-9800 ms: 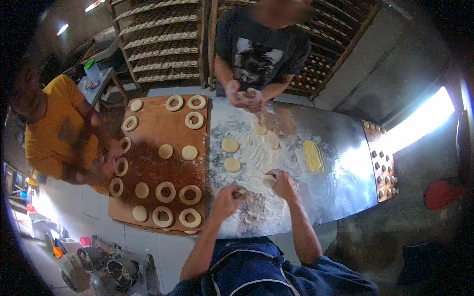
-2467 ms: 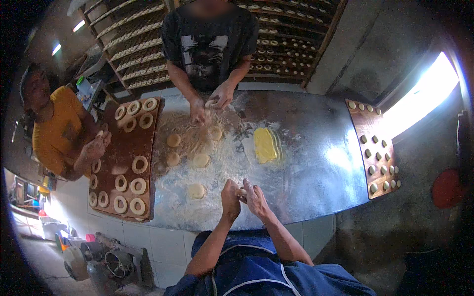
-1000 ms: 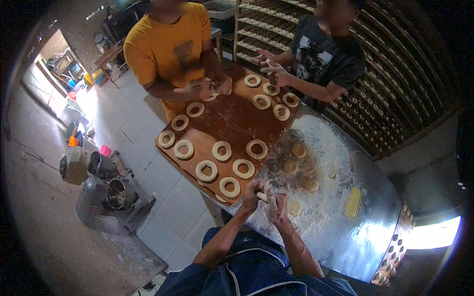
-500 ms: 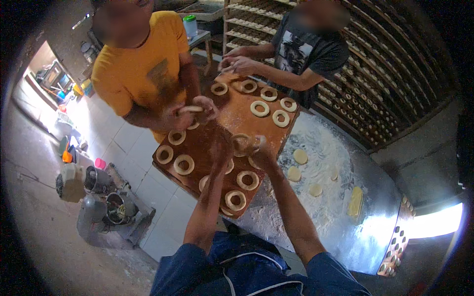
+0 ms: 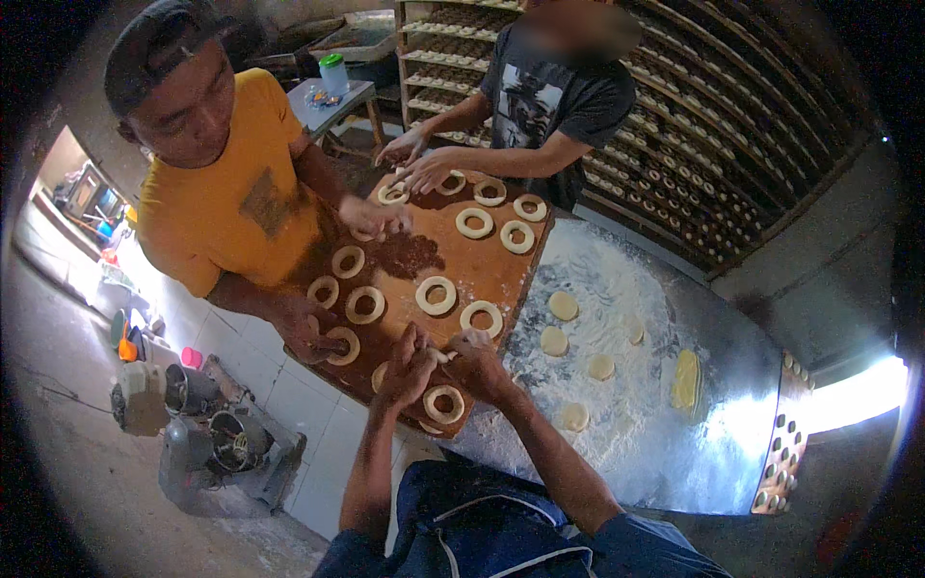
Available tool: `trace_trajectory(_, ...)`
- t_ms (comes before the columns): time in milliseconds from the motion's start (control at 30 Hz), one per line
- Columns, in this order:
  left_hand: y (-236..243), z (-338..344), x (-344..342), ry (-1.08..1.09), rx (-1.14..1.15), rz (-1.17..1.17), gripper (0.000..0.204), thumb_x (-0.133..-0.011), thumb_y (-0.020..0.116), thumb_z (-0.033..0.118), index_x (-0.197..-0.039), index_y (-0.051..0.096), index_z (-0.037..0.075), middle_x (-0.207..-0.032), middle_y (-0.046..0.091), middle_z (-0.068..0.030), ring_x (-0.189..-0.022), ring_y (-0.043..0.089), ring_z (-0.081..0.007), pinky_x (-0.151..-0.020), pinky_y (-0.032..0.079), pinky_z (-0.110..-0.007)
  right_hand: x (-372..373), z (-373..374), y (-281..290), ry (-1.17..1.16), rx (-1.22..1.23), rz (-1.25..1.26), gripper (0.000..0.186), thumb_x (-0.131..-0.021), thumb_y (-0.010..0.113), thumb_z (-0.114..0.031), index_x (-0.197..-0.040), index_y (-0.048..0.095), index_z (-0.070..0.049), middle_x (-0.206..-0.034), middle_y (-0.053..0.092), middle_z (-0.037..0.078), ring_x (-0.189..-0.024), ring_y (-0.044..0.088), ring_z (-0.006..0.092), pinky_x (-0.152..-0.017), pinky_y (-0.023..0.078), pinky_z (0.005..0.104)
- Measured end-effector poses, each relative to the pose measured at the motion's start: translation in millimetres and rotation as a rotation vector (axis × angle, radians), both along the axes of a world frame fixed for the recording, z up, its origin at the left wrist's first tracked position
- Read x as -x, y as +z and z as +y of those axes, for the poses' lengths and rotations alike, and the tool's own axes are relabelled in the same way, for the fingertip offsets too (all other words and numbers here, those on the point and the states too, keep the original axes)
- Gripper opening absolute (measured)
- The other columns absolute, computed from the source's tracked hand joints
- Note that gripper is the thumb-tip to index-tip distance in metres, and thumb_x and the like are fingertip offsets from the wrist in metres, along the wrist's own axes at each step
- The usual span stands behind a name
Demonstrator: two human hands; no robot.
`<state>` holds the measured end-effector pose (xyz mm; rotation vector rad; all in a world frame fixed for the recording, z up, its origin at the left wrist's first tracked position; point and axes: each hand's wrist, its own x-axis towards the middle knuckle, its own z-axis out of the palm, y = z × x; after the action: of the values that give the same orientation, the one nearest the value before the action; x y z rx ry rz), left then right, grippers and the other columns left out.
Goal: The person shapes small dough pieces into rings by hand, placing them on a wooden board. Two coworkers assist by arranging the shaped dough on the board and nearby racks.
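My left hand [image 5: 409,366] and my right hand [image 5: 478,366] meet over the near part of the brown wooden board [image 5: 453,255], fingers closed. Between their fingertips shows a pale piece of dough [image 5: 443,355], mostly hidden; its full shape cannot be made out. Just beyond my hands lie two dough rings, one [image 5: 436,296] to the left and another [image 5: 481,319] to the right. Closer to me rests a further dough ring [image 5: 443,405], below my right hand. Several more rings, such as one at the left [image 5: 365,305], are spread over the board.
Right of the board, a floured metal table [image 5: 626,289] holds several dough discs [image 5: 554,341] and a yellowish dough slab [image 5: 686,380]. A co-worker's hands [image 5: 381,220] reach over the board's left side, another's [image 5: 419,166] over its far end. Loaded racks [image 5: 674,144] stand behind.
The ring between my hands now lies on the board. My hands have come nearer to me and pinch another dough piece. The left co-worker's hands have parted. The view has shifted.
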<state>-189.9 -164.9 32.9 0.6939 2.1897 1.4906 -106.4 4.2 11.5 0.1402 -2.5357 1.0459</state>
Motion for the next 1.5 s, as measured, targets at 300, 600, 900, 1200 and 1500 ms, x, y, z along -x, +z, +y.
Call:
trace_trajectory(300,8,29,-114,0.062,-0.183,-0.517,0.042,-0.093,0.048,0.024,-0.127,0.038,0.001,-0.109,0.046,-0.0084,-0.102,0.044,-0.0182,-0.094,0.036,-0.033,-126,23,-53,0.358,1.281,-0.6,0.033,-0.097,0.05,-0.027,-0.116,0.053,0.0,-0.111,0.06,0.017,-0.095,0.061,0.0256,-0.079,0.05,0.0391)
trace_trajectory(600,7,40,-172,0.161,-0.741,-0.621,0.021,-0.097,0.047,0.03,-0.095,0.043,0.01,-0.081,0.047,-0.0017,-0.064,0.048,-0.0162,-0.056,0.041,-0.032,-162,-2,-19,-0.243,1.187,-0.584,0.036,-0.094,0.054,-0.023,-0.121,0.052,0.001,-0.1,0.064,0.015,-0.081,0.06,0.0268,-0.067,0.049,0.0385)
trace_trajectory(900,-46,28,-159,0.184,-0.223,0.304,0.016,-0.092,0.051,0.024,-0.086,0.044,0.011,-0.072,0.048,-0.0032,-0.059,0.049,-0.0195,-0.052,0.041,-0.039,-141,-11,8,-0.057,0.473,-0.469,0.033,-0.088,0.046,-0.022,-0.102,0.065,0.0,-0.065,0.059,0.019,-0.059,0.057,0.0371,-0.058,0.046,0.0446)
trace_trajectory(1200,-40,11,-89,0.313,-0.575,-0.178,0.025,-0.094,0.049,0.032,-0.085,0.048,0.008,-0.078,0.052,-0.0057,-0.066,0.052,-0.0182,-0.059,0.044,-0.035,-51,-30,8,0.077,0.609,-0.254,0.05,-0.102,0.034,-0.039,-0.076,0.055,-0.001,-0.064,0.051,0.009,-0.065,0.054,0.0182,-0.065,0.044,0.0352)
trace_trajectory(1500,-13,3,37,0.56,-0.09,-0.264,0.034,-0.097,0.044,0.034,-0.101,0.056,0.003,-0.094,0.059,-0.0148,-0.089,0.058,-0.0275,-0.077,0.046,-0.04,51,-6,37,-0.054,0.289,-0.298,0.038,-0.08,0.069,-0.027,-0.102,0.061,0.003,-0.087,0.065,0.016,-0.085,0.062,0.0235,-0.076,0.048,0.0389)
